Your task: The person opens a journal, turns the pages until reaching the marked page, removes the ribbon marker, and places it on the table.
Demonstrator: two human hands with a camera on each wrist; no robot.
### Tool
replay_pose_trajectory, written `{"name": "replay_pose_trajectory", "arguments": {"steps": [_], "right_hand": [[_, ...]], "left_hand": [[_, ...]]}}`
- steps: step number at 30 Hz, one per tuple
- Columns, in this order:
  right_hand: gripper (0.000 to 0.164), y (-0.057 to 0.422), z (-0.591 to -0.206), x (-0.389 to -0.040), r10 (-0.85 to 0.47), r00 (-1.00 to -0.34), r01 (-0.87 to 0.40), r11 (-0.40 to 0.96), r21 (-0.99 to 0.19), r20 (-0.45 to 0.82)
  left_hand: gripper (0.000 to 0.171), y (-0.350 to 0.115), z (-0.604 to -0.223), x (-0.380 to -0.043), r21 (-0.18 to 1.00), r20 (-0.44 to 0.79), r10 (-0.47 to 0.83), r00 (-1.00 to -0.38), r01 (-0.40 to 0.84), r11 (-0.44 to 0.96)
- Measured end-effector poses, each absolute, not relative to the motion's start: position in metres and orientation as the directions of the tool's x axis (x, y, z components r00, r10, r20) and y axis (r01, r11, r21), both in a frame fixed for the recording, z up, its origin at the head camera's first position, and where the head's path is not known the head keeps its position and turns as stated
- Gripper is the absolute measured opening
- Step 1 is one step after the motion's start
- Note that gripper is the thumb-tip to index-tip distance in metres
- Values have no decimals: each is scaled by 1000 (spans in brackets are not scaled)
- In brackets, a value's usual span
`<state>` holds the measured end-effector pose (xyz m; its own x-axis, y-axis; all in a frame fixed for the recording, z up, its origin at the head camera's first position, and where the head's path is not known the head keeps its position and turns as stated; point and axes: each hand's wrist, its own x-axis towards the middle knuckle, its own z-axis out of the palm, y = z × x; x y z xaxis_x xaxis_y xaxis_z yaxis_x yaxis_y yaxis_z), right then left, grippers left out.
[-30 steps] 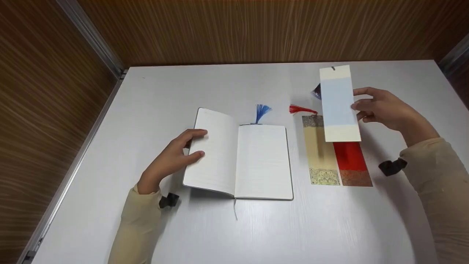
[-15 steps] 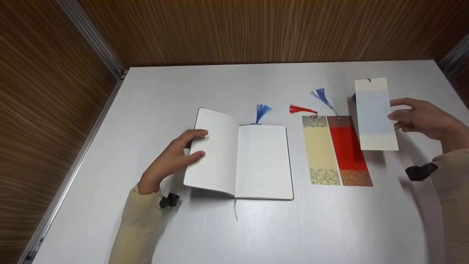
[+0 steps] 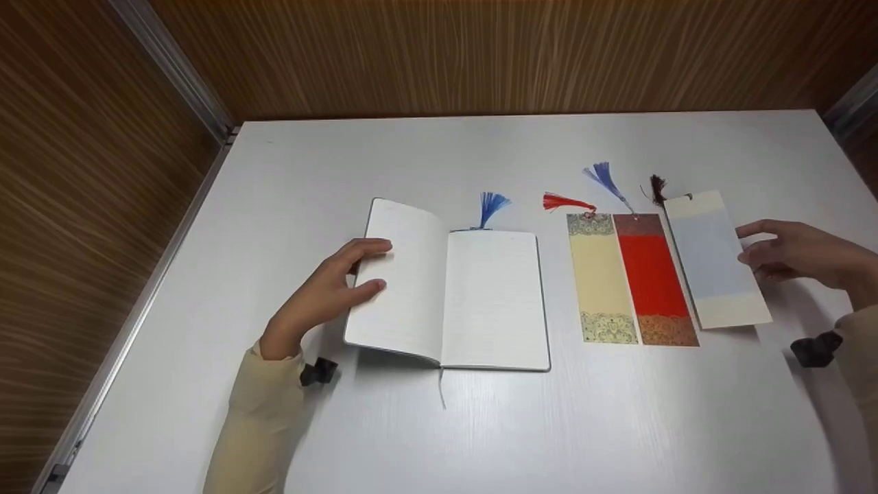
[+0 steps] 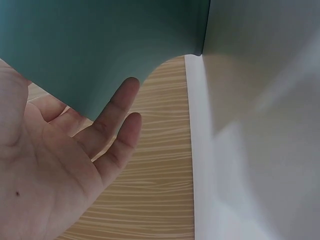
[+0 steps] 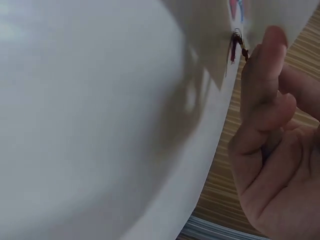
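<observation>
My left hand (image 3: 319, 295) grips the raised left side of an open notebook (image 3: 494, 302), thumb on the page and other fingers behind. The left wrist view shows the notebook's dark green cover (image 4: 100, 45) against those fingers. A blue tassel (image 3: 492, 209) sticks out above the right-hand page. At the right, my right hand (image 3: 802, 254) pinches the right edge of a pale blue and cream bookmark (image 3: 713, 254), tilted slightly off the table, with a dark tassel (image 3: 657, 189). Beside it lie a red bookmark (image 3: 655, 274) and a cream bookmark (image 3: 603, 274).
The white tabletop (image 3: 411, 439) carries everything. A wood-grain panel (image 3: 480, 55) closes off the back, and another panel (image 3: 89, 206) stands along the left. A thin ribbon (image 3: 442, 391) hangs from the notebook's spine onto the table.
My right hand has carried the pale blue bookmark right, then down towards the table, uncovering the red bookmark and its blue tassel. The left hand and notebook have stayed put.
</observation>
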<state>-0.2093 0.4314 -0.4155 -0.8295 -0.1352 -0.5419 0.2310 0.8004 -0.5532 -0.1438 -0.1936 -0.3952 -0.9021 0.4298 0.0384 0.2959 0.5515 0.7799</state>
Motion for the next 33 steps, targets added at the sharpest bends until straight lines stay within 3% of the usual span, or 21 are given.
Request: {"name": "replay_pose_trajectory", "arguments": {"steps": [15, 27, 33], "right_hand": [[66, 434, -426, -205, -90, -791, 270, 836, -478, -605], [59, 430, -427, -205, -65, -810, 257, 853, -453, -583], [66, 429, -429, -205, -47, -812, 269, 854, -445, -582]], "left_hand": [[51, -192, -392, -143, 792, 9, 425, -905, 266, 549], [48, -193, -393, -144, 774, 35, 442, -897, 304, 555], [52, -193, -392, -143, 789, -13, 414, -910, 245, 563]]}}
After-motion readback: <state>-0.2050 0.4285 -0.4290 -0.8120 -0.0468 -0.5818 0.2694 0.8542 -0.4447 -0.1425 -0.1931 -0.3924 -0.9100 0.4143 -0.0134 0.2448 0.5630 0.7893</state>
